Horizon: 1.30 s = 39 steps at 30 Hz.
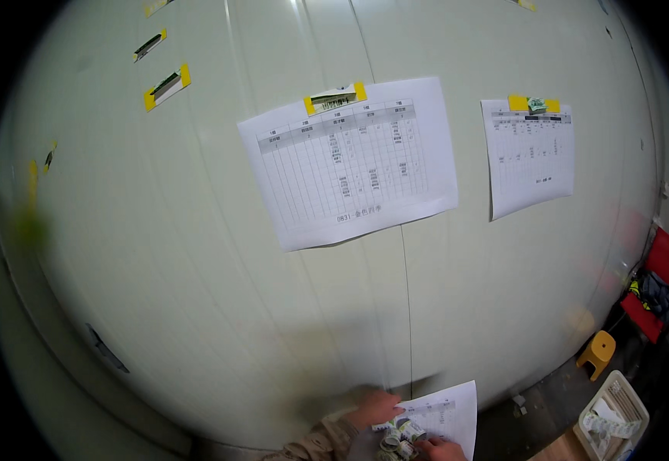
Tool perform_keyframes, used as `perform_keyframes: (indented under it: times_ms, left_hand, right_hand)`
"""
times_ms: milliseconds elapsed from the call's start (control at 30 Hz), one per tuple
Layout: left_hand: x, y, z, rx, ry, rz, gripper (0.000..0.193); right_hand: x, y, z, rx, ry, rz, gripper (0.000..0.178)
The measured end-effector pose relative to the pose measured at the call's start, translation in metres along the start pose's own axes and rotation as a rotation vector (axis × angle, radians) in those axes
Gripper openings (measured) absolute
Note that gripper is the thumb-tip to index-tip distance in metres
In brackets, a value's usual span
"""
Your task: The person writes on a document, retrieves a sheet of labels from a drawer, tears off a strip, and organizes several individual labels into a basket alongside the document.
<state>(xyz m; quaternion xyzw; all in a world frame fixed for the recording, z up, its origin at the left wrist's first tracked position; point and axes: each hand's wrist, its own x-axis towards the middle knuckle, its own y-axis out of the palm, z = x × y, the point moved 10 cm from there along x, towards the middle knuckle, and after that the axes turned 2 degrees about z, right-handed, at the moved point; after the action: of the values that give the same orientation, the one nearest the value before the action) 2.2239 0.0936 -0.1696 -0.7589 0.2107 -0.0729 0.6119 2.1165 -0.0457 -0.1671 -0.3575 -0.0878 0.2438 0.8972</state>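
Observation:
At the lower edge, my left hand (374, 409) is closed at the left side of a bunch of small rolled label strips (400, 438), white with green print. My right hand (443, 450) comes in from the bottom, with its fingers curled against the right side of the same rolls. Behind them a printed white sheet (461, 411) stands out to the right. How the sheet is held is hidden by the rolls and hands. A brown patterned sleeve (323, 444) covers my left forearm.
A pale panel wall (196, 253) fills the view. Two printed tables, a larger sheet (411, 165) and a smaller sheet (530, 177), hang there by yellow tape. At right are a red chair (643, 316), a yellow stool (600, 347) and a cream basket (636, 401) holding label strips.

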Motion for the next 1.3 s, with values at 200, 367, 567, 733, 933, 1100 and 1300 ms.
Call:
perform_keyframes:
  times_ms: [200, 367, 567, 733, 933, 1100, 1300]
  left_hand:
    - [0.0, 0.004, -0.006, -0.004, 0.008, -0.027, 0.036]
    - [0.001, 0.007, -0.007, -0.046, 0.015, -0.089, 0.031]
    - [0.0, 0.003, -0.011, -0.024, -0.009, -0.121, 0.029]
    - [0.001, -0.002, -0.017, -0.02, -0.005, -0.118, 0.029]
    - [0.003, 0.0, -0.014, -0.01, -0.023, -0.121, 0.029]
    - [0.006, -0.001, -0.013, 0.004, -0.034, -0.095, 0.029]
    - [0.009, 0.002, -0.01, -0.025, -0.029, -0.089, 0.028]
  right_hand:
    - [-0.011, 0.003, 0.002, -0.231, -0.181, -0.087, 0.038]
    - [-0.009, 0.004, -0.023, 0.15, 0.076, -0.026, 0.036]
    - [-0.012, 0.003, -0.011, -0.161, 0.006, 0.072, 0.031]
    - [-0.014, -0.004, -0.002, -0.205, -0.127, 0.01, 0.032]
    - [-0.013, -0.001, -0.027, 0.305, 0.238, 0.079, 0.04]
    - [-0.01, -0.009, -0.025, 0.263, 0.19, 0.022, 0.041]
    - [-0.006, 0.002, -0.014, -0.23, -0.198, -0.067, 0.036]
